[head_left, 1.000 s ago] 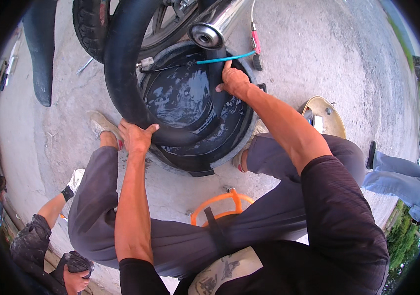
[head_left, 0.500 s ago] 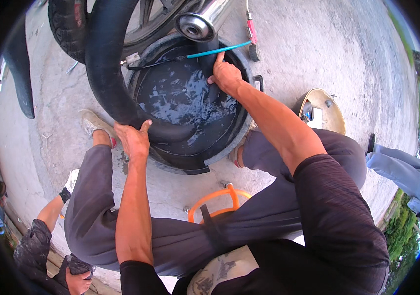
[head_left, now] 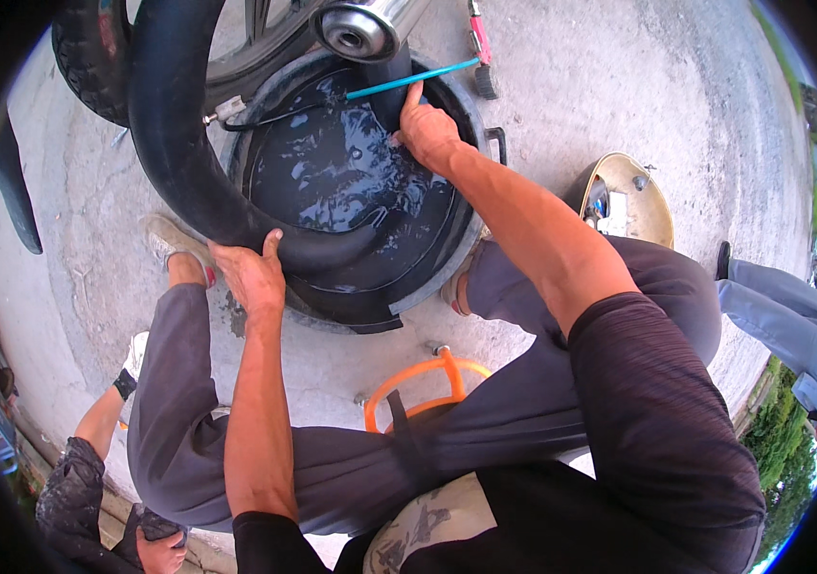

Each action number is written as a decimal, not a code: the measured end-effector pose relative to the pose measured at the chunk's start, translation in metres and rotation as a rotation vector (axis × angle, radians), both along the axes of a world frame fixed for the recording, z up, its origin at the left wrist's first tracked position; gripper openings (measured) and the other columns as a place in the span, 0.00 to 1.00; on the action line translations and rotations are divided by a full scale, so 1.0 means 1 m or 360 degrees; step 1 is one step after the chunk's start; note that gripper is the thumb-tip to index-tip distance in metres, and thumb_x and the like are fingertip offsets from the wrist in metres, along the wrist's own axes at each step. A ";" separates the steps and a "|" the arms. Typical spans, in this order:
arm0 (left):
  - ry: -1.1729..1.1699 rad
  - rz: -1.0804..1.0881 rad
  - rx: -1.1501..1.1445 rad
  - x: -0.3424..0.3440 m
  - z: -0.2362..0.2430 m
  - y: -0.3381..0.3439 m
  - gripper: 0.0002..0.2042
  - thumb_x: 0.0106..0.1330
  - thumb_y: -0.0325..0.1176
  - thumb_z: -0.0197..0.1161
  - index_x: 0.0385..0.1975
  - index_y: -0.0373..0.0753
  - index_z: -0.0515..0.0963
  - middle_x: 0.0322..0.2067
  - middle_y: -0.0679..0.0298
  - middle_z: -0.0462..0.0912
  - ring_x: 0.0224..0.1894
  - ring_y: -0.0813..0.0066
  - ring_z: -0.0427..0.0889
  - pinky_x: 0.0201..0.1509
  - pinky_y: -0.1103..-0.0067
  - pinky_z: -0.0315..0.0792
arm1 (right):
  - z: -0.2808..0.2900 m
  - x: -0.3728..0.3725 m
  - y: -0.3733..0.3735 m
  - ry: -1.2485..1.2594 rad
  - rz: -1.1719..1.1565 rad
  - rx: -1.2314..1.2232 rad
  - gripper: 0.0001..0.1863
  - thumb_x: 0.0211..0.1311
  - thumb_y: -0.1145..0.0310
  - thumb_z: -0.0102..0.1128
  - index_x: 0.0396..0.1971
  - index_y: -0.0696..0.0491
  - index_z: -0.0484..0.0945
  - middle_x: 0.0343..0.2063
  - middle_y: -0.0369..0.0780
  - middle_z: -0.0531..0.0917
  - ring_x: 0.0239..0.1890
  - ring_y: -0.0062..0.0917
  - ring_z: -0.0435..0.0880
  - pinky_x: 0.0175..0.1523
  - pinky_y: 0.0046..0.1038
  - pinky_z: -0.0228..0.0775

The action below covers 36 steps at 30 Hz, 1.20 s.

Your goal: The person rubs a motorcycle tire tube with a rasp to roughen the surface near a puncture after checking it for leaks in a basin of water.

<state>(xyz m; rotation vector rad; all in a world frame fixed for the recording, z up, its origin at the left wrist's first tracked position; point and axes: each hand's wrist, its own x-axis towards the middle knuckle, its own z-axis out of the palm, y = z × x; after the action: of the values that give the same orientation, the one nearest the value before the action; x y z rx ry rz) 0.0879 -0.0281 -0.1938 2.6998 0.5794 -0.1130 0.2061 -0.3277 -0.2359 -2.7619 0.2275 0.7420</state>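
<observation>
A thick black inner tube [head_left: 174, 124] curves down into a round black tub [head_left: 448, 273] of water [head_left: 322, 177], with part of its loop under the surface. My left hand [head_left: 253, 273] is wrapped round the tube's near left side, above the tub's rim, thumb on top. Across the water, my right hand [head_left: 427, 132] grips the tube's far right part, its index finger stretched forward close to a teal hose [head_left: 413, 78]. That hose crosses the tub and joins a thin black line with a metal fitting [head_left: 228, 109]. Some fingertips are hidden by the tube.
A motorcycle muffler [head_left: 356, 33] and a tyre [head_left: 88, 57] stand beyond the tub. Near my knee sits a cream bowl-shaped container [head_left: 652, 206] with small items. An orange wheeled frame [head_left: 447, 373] is under me. Other people are at right [head_left: 782, 316] and lower left [head_left: 73, 488].
The view has shifted slightly, so tub, tube and tyre appear further left. Both hands keep their grip on the inner tube, in much the same places.
</observation>
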 end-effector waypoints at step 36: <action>-0.0340 -0.0200 0.0317 -0.022 -0.022 0.002 0.61 0.59 0.48 0.77 0.73 0.17 0.35 0.70 0.25 0.55 0.72 0.34 0.63 0.76 0.57 0.60 | -0.003 -0.005 -0.001 -0.0073 -0.0010 0.0058 0.64 0.59 0.55 0.76 0.76 0.69 0.35 0.44 0.54 0.88 0.50 0.47 0.87 0.58 0.41 0.77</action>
<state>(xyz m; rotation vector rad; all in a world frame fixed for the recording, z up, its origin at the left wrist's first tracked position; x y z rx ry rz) 0.0661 -0.0263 -0.2154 2.8902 0.3737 0.2092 0.2014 -0.3286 -0.2388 -2.7387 0.2112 0.6736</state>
